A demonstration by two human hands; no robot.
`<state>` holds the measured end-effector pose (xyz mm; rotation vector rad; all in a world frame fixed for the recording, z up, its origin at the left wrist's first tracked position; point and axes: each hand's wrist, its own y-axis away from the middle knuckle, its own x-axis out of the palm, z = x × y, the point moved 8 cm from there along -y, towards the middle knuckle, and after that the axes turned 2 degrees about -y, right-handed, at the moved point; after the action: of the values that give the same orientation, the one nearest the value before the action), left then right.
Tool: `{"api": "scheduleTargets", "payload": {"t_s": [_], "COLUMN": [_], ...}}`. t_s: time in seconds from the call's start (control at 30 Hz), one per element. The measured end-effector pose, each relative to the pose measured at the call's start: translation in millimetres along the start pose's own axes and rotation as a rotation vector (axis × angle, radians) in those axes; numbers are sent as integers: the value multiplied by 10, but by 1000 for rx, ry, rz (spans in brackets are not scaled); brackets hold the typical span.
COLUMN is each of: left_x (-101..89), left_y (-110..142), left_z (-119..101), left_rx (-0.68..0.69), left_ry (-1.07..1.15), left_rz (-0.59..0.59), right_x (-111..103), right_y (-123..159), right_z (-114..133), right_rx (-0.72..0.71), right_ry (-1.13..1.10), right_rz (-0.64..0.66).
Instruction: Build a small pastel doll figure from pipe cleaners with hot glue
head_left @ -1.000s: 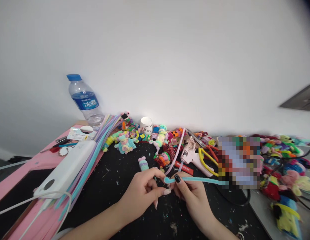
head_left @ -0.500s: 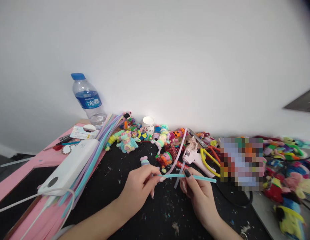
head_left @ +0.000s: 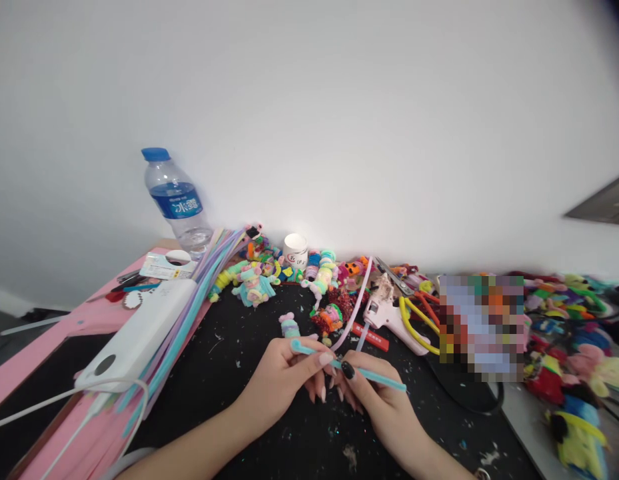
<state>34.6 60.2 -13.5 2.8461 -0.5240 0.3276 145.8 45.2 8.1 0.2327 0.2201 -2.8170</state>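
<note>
A light blue pipe cleaner (head_left: 384, 379) runs between my two hands, low over the black work surface. My left hand (head_left: 284, 373) pinches it between thumb and fingers, and its left end shows a small curl. Close beside, my right hand (head_left: 376, 390), with a black thumbnail, pinches it farther right, its straight end sticking out past the hand. Just beyond my fingers lie a small pastel pipe-cleaner figure (head_left: 289, 325), a pink pipe cleaner (head_left: 360, 303) and a pale pink glue gun (head_left: 386, 317) with a translucent glue stick (head_left: 362, 337).
Pliers with yellow and red handles (head_left: 414, 327), scissors (head_left: 394, 275) and colourful figures (head_left: 319, 273) line the wall. A white paper cup (head_left: 296, 250) stands among them. On the left are a white power bank (head_left: 139, 333), a pipe cleaner bundle (head_left: 204, 287) and a water bottle (head_left: 176, 197).
Both hands have come closer together and slightly lower. The blue pipe cleaner now slants down to the right, with a curl at its left end. More of the red bar behind is visible.
</note>
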Motion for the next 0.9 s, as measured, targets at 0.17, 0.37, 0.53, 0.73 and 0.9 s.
{"api": "scheduleTargets", "payload": {"t_s": [0.17,0.37,0.53,0.73,0.9], "left_x": [-64,139,160,148,154], "left_y": [50,273,264,233,225], "left_z": [-167,-417,-411,-419,-416], "left_rx": [152,544,533,502,459], "left_ry": [-175,-756,-820,-772,-770], "left_rz": [-75,80,101,79,88], "right_x": [-183,-256,-294,-279,-206], "right_y": [57,113,129,115,48], "right_z": [-125,-266,-242,-258,-227], "right_rx": [60,136,166,135,89], "right_ry": [-14,-116,-180,-239,-478], "right_rz": [-149,-253,-335,-299,-238]}}
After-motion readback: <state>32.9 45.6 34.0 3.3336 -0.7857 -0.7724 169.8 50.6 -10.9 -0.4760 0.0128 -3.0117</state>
